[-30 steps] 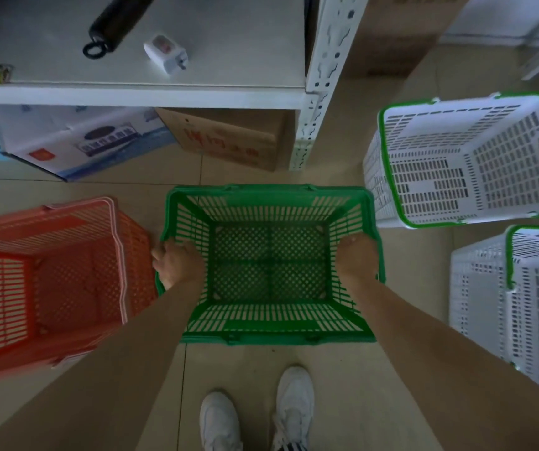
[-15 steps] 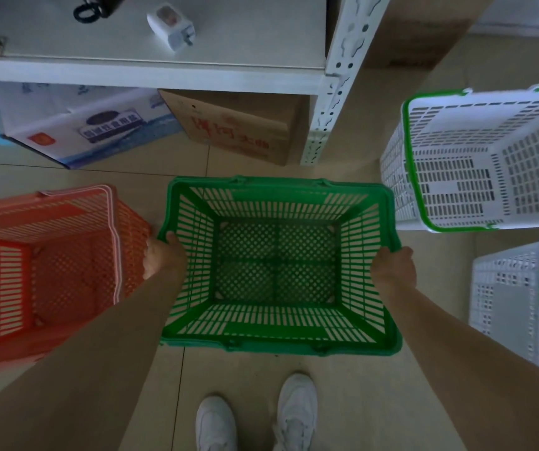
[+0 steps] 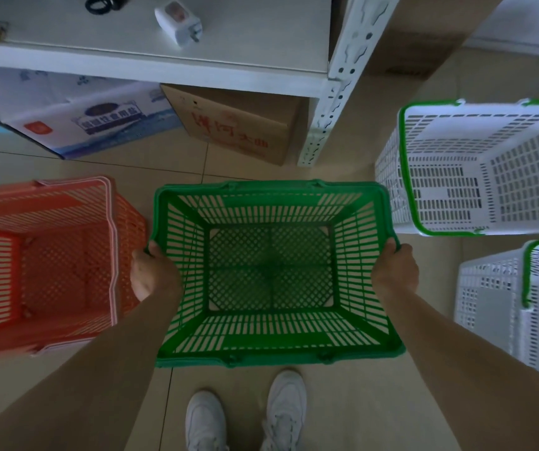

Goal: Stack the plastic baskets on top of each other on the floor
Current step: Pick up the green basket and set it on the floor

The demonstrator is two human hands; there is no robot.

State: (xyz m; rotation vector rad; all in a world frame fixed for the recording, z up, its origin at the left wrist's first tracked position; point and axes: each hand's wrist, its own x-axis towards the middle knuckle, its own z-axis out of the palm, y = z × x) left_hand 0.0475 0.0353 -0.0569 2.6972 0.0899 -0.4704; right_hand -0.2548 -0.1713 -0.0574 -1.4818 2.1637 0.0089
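Tiled floor (image 3: 343, 402) fronts a white metal shelf (image 3: 164, 65) with cartons stowed beneath it, and four plastic baskets are in view, none nested. A green basket (image 3: 271, 271) sits centre frame, mouth up, directly ahead of the person's white shoes (image 3: 245, 418). Left hand (image 3: 151, 275) grips the left short-side rim, thumb hooked over the edge; right hand (image 3: 395, 271) grips the opposite rim likewise. Fingers of both hands are closed on the green basket; the fingers below the rim are hidden. Whether the base is clear of the floor cannot be told from this overhead angle. Its long axis runs left to right, spanning the two hands. An orange basket (image 3: 43, 265) lies immediately to the left, its near wall just beside the left hand and close to the green basket's left side; its mouth faces up and its long axis appears to run the same way. Two white baskets with green rims lie to the right, one further back (image 3: 483, 170), one nearer (image 3: 522, 307), both apart from the green basket. Judgement: the governing relation is lateral. The orange basket is the closest candidate, on the left hand's side and aligned alike, so a sideways carry to the left followed by lowering should nest the pair without rotation. Risk: the left hand's knuckles may catch the orange rim.
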